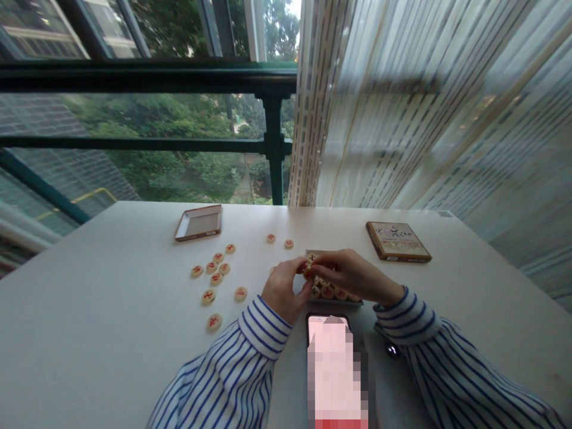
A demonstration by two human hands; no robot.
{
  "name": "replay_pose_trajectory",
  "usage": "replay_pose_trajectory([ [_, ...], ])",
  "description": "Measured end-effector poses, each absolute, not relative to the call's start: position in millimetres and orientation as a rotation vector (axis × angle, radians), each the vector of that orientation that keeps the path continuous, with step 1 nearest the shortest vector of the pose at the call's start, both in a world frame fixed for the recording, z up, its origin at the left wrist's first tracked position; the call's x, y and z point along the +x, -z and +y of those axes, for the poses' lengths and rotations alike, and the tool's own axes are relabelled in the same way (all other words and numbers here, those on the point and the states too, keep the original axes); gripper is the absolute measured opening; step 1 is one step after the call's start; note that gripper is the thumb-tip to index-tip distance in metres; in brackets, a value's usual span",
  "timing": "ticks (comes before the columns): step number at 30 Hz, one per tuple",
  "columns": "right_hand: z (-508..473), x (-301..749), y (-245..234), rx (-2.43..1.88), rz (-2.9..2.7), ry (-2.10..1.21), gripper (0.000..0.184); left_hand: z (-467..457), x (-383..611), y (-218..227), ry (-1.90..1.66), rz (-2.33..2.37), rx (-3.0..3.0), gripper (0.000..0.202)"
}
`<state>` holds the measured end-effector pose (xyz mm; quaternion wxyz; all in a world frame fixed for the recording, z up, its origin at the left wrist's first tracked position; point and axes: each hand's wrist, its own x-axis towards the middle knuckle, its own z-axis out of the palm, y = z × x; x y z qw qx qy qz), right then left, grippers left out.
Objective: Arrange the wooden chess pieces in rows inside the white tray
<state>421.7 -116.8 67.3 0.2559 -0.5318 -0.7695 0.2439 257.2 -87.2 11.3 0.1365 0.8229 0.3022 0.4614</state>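
My two hands meet over the left part of a small box (339, 303) full of round wooden xiangqi pieces with red and black characters. Between the fingertips is one xiangqi piece (308, 272) with a red mark. My left hand (286, 289) comes at it from the left, thumb and forefinger closed about it. From the other side, my right hand (351, 275) also pinches at the piece and covers much of the box. Inside, red-marked pieces (327, 292) show along the near edge, and a black-marked piece (311, 257) lies at the far left corner.
Loose red-marked pieces (211, 267) lie scattered on the white table (111, 310) to the left, two more behind the hands. An open shallow lid (199, 223) is at the back left, a closed flat box (398, 241) at the back right. A phone (335, 369) lies in front.
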Motion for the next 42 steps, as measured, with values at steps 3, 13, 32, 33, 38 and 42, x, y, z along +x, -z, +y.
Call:
replay_pose_trajectory([
  [3, -115.8, 421.2, -65.2, -1.412, -2.028, -0.781, 0.023, -88.1, 257.0, -11.9, -1.353, 0.873, 2.397, 0.030],
  [13, -115.4, 419.5, -64.6, -1.295, -1.784, -0.986, 0.024, -87.2, 255.3, -12.4, -1.357, 0.901, 2.277, 0.030],
  [32, -117.2, 418.1, -60.8, -1.262, -1.765, -0.938, 0.032, -87.2, 262.8, -12.3, -1.174, 0.778, 1.167, 0.029],
  [33, -117.6, 418.1, -61.0, -1.256, -1.778, -0.941, 0.032, -86.4, 262.7, -11.8, -1.173, 0.782, 1.151, 0.029],
  [38, -118.5, 418.5, -62.0, -1.245, -1.823, -0.960, 0.029, -82.4, 261.4, -9.3, -1.162, 0.839, 1.189, 0.029],
  [42, -118.3, 418.4, -61.4, -1.288, -1.870, -0.892, 0.026, -82.3, 260.0, -10.9, -1.152, 0.882, 1.232, 0.029],
])
